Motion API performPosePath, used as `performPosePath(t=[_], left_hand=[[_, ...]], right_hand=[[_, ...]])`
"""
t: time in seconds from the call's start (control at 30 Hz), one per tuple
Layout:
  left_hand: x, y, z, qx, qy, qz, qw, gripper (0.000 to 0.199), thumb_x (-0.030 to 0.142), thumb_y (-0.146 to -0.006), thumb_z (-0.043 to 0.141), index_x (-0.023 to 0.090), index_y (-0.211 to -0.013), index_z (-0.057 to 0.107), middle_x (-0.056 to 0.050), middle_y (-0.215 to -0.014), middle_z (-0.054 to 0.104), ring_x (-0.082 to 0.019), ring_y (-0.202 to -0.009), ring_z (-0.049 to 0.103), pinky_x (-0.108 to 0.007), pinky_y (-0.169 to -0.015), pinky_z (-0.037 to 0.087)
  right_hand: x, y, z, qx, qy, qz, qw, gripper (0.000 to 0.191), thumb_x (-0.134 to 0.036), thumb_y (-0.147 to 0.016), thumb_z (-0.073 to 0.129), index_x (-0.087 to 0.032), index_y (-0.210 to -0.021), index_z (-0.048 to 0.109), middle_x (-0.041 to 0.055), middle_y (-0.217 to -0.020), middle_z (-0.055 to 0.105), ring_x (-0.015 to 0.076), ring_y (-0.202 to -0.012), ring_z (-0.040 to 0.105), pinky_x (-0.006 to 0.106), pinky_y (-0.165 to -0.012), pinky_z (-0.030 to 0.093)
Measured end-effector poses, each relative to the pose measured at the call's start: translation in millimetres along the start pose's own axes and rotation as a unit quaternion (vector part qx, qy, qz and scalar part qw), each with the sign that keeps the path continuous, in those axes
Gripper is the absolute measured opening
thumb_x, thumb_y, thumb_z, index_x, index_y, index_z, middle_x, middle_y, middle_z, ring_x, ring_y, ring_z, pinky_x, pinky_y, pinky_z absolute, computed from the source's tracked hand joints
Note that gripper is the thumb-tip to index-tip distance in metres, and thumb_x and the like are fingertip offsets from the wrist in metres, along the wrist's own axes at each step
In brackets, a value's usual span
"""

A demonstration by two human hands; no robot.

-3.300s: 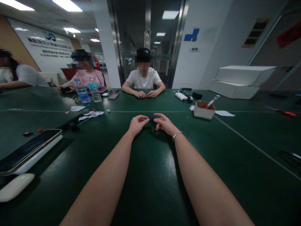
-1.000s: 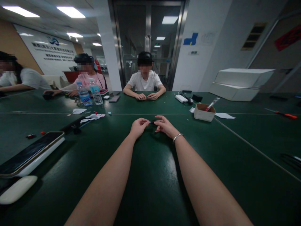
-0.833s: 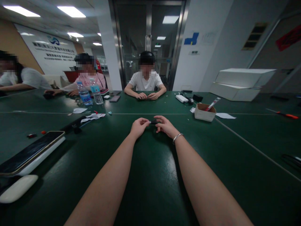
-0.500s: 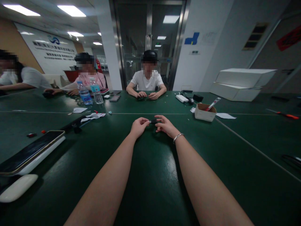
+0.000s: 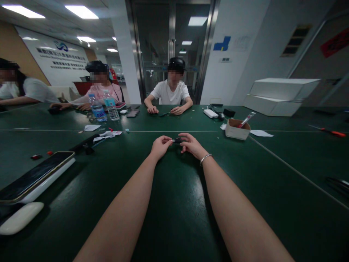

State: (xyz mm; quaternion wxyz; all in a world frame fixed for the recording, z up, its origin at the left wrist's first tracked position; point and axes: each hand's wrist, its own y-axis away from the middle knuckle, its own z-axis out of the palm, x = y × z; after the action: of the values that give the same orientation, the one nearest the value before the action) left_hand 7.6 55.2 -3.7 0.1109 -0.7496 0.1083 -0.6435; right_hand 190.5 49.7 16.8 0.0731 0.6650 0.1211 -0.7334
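A small black piece with a silvery end, perhaps a plug, is held level just above the green table. My left hand pinches its silvery end between thumb and fingertips. On the other side, my right hand has thumb and fingers around the black end, with the forefinger lifted above it. The exact contact of the right fingertips is hard to make out. A silver bangle circles my right wrist.
At left lie a phone on a white box, a white mouse-like object and paper scraps. Two bottles stand farther back. Right are a small open box, white boxes and a screwdriver. A person sits opposite.
My hands and the black piece stay almost still. Across the table, the person's hands have moved apart, one sliding toward the left of the view.
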Motion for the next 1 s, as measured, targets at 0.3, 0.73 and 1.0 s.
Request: performPosePath(t=[0.3, 0.73, 1.0], left_hand=[[-3.6, -1.2, -1.4, -0.005, -0.011, 0.007, 1.0, 0.016, 0.027, -0.075, 0.07, 0.017, -0.086, 0.068, -0.006, -0.08, 0.071, -0.018, -0.076, 0.067, -0.034, -0.081, 0.051], [1.4, 0.4, 1.1, -0.002, -0.003, -0.005, 1.0, 0.013, 0.025, -0.075, 0.07, 0.016, -0.084, 0.067, -0.005, -0.076, 0.07, -0.018, -0.074, 0.066, -0.034, -0.079, 0.051], [-1.3, -0.3, -0.1, -0.006, -0.011, -0.003, 1.0, 0.013, 0.024, -0.076, 0.069, 0.017, -0.087, 0.068, -0.005, -0.079, 0.07, -0.017, -0.076, 0.066, -0.033, -0.081, 0.05]], right_hand=[[0.6, -1.0, 0.1, -0.003, 0.003, 0.003, 1.0, 0.034, -0.005, -0.077, 0.061, -0.019, -0.107, 0.055, -0.0024, -0.081, 0.062, 0.0024, -0.039, 0.053, 0.022, -0.048, 0.057], [2.4, -1.8, -1.0, 0.008, 0.013, 0.011, 1.0, 0.022, -0.016, -0.083, 0.06, -0.018, -0.105, 0.056, -0.0056, -0.063, 0.057, 0.0052, -0.038, 0.052, 0.021, -0.045, 0.055], [1.5, -2.4, -0.2, 0.021, 0.006, 0.019, 1.0, 0.019, -0.017, -0.085, 0.059, -0.017, -0.103, 0.055, -0.0048, -0.066, 0.057, 0.0052, -0.037, 0.051, 0.023, -0.045, 0.055]])
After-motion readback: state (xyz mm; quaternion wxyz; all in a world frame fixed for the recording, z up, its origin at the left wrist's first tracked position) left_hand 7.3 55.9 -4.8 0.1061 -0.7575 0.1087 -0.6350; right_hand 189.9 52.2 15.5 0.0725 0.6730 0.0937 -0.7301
